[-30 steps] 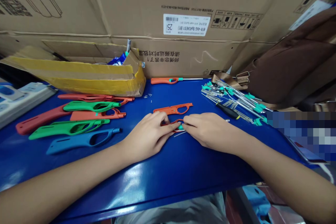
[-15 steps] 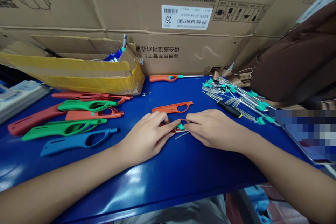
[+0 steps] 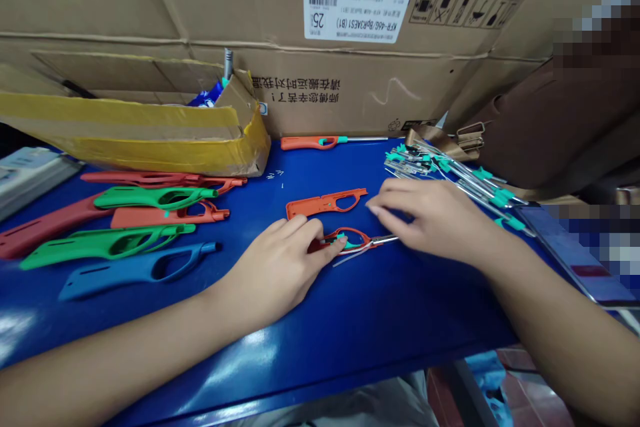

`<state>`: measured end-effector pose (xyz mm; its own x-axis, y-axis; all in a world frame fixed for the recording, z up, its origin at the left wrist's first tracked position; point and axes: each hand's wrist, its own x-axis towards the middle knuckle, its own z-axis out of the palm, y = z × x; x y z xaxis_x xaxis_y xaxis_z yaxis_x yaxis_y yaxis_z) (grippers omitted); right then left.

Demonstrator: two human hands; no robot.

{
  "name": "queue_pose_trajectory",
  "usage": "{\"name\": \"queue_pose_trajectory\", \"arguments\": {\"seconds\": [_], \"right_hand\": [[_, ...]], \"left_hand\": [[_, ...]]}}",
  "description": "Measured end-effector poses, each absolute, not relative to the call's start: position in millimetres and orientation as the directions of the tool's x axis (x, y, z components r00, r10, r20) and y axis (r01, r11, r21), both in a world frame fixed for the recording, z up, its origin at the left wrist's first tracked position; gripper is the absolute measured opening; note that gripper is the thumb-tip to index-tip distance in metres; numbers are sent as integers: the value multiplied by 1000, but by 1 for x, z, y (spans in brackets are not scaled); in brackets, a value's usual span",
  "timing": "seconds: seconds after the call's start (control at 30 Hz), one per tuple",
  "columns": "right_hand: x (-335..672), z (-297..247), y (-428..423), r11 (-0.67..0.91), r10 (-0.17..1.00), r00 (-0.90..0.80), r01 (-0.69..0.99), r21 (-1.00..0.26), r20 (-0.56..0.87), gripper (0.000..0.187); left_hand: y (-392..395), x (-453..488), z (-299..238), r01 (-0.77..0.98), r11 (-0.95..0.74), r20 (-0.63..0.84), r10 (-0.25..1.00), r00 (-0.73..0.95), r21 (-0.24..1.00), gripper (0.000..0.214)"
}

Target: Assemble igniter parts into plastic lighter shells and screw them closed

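My left hand (image 3: 283,263) grips the handle end of an opened orange-red gas lighter body (image 3: 367,237) on the blue table. Its index finger presses by the teal trigger (image 3: 341,239); the handle is hidden under the hand. A thin metal tube (image 3: 385,239) runs out of the lighter's right end, and a pale wire (image 3: 353,257) lies along its lower edge. My right hand (image 3: 425,217) hovers above that tube, holding nothing visible, its fingers bent and loosely apart. Just left of its fingertips lies the matching orange lighter shell half (image 3: 325,205), hollow side up.
Several red, green and blue lighter shells (image 3: 123,240) lie on the left. Behind them stands a yellow-taped carton (image 3: 200,147). An orange lighter (image 3: 310,143) rests along the back cardboard (image 3: 225,7). Metal rods with teal triggers (image 3: 465,177) are heaped at right, beside brown fabric (image 3: 525,127).
My right hand has let go of the lighter body and moved up and right, uncovering its front end and tube. My left hand remains on the handle. The view has shifted slightly.
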<state>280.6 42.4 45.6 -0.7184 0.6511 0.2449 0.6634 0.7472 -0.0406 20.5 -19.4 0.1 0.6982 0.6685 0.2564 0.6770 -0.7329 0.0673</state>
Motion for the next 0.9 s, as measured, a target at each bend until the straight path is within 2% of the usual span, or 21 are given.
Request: {"name": "queue_pose_trajectory", "arguments": {"seconds": [0.1, 0.2, 0.3, 0.4, 0.5, 0.67, 0.77, 0.9], "right_hand": [[300, 48, 61, 534, 803, -523, 844, 43, 287, 22], [324, 50, 82, 219, 935, -221, 975, 38, 278, 19], [350, 52, 102, 2, 966, 2, 1000, -17, 258, 29], [371, 51, 117, -141, 976, 146, 989, -43, 162, 34], [385, 45, 127, -150, 987, 153, 987, -54, 55, 34], [388, 42, 132, -92, 994, 96, 993, -79, 49, 30], [383, 47, 126, 81, 997, -81, 991, -108, 6, 34], [376, 54, 115, 294, 942, -313, 944, -150, -124, 25]], "left_hand": [[-18, 19, -1, 677, -731, 267, 672, 691, 88, 36], [-15, 18, -3, 669, -730, 295, 675, 676, 138, 34], [-12, 17, -5, 665, -726, 317, 681, 660, 175, 34], [-11, 17, -5, 678, -711, 326, 696, 640, 187, 34], [-10, 16, -5, 695, -689, 334, 717, 612, 206, 34], [-6, 14, -6, 699, -654, 347, 752, 560, 289, 33], [-5, 14, -8, 699, -635, 344, 770, 537, 330, 32], [-5, 14, -9, 698, -628, 353, 776, 523, 344, 32]]}}
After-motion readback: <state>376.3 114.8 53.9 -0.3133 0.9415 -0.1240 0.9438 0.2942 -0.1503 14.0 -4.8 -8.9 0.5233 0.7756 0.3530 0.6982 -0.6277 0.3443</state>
